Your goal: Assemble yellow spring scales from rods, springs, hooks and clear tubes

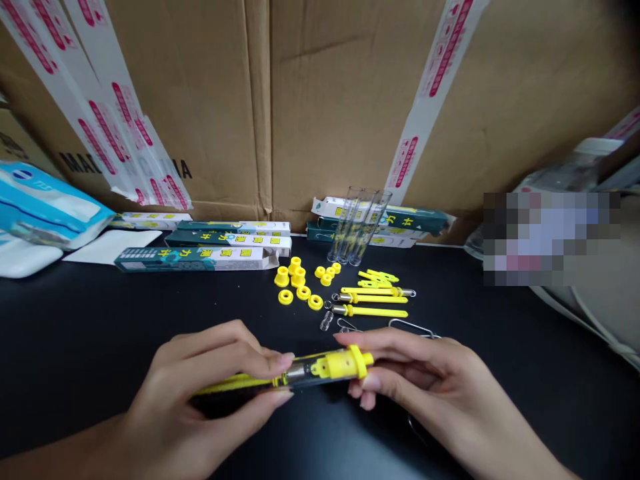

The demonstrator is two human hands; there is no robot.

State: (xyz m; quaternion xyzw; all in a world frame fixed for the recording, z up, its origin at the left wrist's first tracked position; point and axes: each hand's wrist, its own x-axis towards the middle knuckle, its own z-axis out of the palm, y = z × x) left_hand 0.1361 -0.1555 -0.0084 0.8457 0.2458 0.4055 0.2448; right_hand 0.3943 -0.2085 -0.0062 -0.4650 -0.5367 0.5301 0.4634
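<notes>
My left hand (200, 393) pinches a clear tube (300, 375) between thumb and fingers above the black table. Inside the tube are a yellow strip and a metal spring. A yellow end cap (345, 364) sits in the tube's right end, its flange outside. The fingers and thumb of my right hand (425, 380) close around that flange. Just beyond lie yellow strips with springs (377, 311), loose coil springs (327, 321) and wire hooks (349, 325). Behind these are several yellow caps and rings (299, 277) and small yellow pieces (379, 277).
Several clear tubes (356, 227) stand upright at the back, before long printed boxes (390, 223). More boxes (200, 259) lie at left, near a blue tissue pack (50, 203). A large cardboard box (320, 100) walls off the back. A plastic bottle (565, 167) stands at right.
</notes>
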